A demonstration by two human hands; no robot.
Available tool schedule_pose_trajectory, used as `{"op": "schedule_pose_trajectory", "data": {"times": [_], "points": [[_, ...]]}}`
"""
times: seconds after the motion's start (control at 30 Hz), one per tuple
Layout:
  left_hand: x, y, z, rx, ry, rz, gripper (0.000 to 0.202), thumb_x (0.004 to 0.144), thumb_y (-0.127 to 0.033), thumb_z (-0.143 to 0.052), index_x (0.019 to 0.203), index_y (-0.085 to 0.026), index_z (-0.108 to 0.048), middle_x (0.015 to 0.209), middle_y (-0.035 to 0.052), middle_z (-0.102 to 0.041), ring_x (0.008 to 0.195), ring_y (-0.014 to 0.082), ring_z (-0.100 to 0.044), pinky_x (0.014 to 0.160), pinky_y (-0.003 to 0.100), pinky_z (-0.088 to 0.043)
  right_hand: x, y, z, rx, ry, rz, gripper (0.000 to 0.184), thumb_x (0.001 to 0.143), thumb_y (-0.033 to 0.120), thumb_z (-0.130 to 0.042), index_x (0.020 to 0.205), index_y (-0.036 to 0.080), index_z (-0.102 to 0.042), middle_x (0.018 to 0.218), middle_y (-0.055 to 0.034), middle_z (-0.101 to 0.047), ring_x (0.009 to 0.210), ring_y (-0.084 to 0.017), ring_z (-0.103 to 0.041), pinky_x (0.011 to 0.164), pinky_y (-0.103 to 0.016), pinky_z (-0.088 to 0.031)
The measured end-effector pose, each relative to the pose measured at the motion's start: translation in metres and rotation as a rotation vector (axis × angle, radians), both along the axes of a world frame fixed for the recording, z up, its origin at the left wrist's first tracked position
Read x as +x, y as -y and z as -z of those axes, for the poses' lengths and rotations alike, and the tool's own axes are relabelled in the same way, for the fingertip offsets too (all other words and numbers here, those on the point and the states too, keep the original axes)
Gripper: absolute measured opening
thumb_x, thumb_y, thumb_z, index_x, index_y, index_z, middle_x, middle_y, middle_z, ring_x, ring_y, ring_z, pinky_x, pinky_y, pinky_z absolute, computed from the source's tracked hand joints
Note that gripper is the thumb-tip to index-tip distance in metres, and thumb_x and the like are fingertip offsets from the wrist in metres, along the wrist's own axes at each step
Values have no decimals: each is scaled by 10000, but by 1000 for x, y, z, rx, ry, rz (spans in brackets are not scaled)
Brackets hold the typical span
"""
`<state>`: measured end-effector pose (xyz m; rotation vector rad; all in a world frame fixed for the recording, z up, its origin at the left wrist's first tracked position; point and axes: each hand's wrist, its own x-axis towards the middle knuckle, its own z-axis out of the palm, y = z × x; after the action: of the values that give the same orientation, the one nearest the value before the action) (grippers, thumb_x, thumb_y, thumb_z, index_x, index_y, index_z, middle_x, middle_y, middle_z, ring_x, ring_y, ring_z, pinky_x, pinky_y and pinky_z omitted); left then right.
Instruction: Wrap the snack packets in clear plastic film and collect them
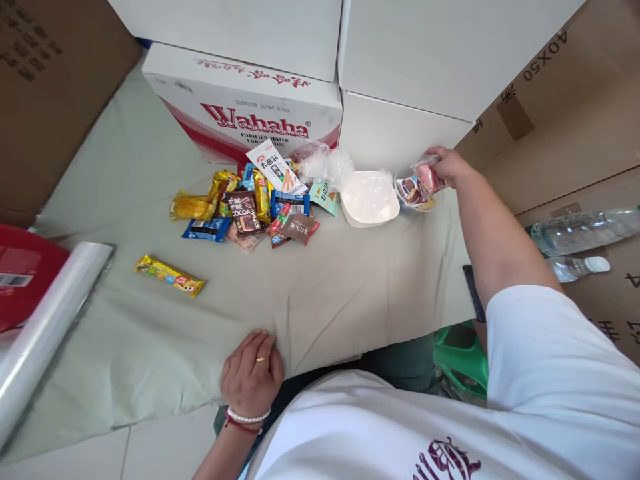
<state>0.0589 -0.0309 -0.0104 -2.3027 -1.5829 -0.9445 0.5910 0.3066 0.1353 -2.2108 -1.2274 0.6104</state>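
My right hand point(449, 167) reaches to the far right and pinches a pink snack packet point(431, 179) in clear wrapping. That packet is over a clear bowl point(423, 206) in which a round-cookie wrapper point(411, 191) shows. Beside the bowl stands a white square bowl point(370, 198). My left hand point(253, 370) rests curled on the cloth at the near edge, with nothing visible in it. A yellow snack bar point(170, 275) lies alone on the left. In the middle is a pile of snacks, including a brown cocoa packet point(243, 213) and a white packet point(277, 167).
A Wahaha water carton point(250, 107) and white boxes point(400, 53) stand behind the snacks. A plastic film roll point(55, 333) and a red object point(30, 273) sit at left. Plastic bottles point(585, 230) lie by cardboard at right. Crumpled clear plastic point(327, 163) touches the pile.
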Motion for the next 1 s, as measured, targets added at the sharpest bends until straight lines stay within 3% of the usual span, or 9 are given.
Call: {"op": "schedule_pose_trajectory", "data": {"times": [0.07,0.13,0.27,0.43,0.53,0.63,0.8,0.9,1.0], "points": [[0,0,0,2,-1,4,296,795,-39,-716,1057,-171,-681,1013,109,-793,973,288,-755,814,378,-525,-3,-10,20,-19,178,51,346,848,181,-761,1177,112,-681,885,-51,-656,798,-205,-627,763,-391,-531],[-1,0,1,2,3,10,316,784,-28,-723,1061,-174,-683,1015,106,-795,974,286,-758,820,376,-535,-1,-14,32,-27,366,88,317,835,228,-778,1125,137,-689,883,-67,-652,870,-258,-637,803,-416,-522],[-2,0,2,10,21,19,345,762,-9,-734,1063,-170,-687,1018,110,-798,973,283,-762,836,374,-550,6,-10,31,-83,618,50,205,897,349,-689,998,174,-721,935,-118,-687,913,-290,-635,824,-422,-487],[-2,2,2,-8,28,22,337,778,-26,-730,1078,-176,-693,1021,98,-802,981,273,-764,842,364,-547,-11,21,31,-20,690,-131,483,1039,493,-384,1059,173,-745,1037,-178,-722,963,-303,-626,797,-394,-468],[-2,2,2,-5,43,19,324,801,-42,-706,1087,-195,-693,1034,86,-802,989,258,-765,851,356,-543,-23,40,43,-57,735,-208,434,1021,424,-411,1081,162,-752,1153,-202,-708,1056,-323,-600,901,-426,-460],[-2,3,4,-1,57,15,326,817,-63,-681,1107,-213,-691,1052,86,-801,1009,255,-763,857,360,-539,-26,45,46,-60,684,-224,379,999,347,-437,1044,137,-749,1125,-220,-696,1071,-332,-578,982,-486,-443],[-3,7,11,-27,84,24,341,844,-98,-642,1152,-235,-692,1076,90,-796,1052,257,-752,888,377,-525,-55,56,19,287,618,-184,365,1014,336,-409,1038,164,-731,1093,-170,-657,1132,-313,-553,1065,-530,-415],[-4,9,16,-53,119,32,326,849,-99,-630,1137,-234,-701,1093,93,-791,1089,257,-737,907,374,-512,-96,83,9,418,604,-501,303,954,265,-492,1134,208,-730,1283,-148,-622,1255,-317,-509,1084,-509,-418],[-4,10,18,-84,174,43,302,847,-100,-632,1110,-226,-712,1084,98,-789,1100,265,-725,896,372,-497,-134,111,12,276,680,-916,311,891,186,-562,1126,254,-754,1488,-94,-555,1401,-346,-396,1132,-543,-370]]}}
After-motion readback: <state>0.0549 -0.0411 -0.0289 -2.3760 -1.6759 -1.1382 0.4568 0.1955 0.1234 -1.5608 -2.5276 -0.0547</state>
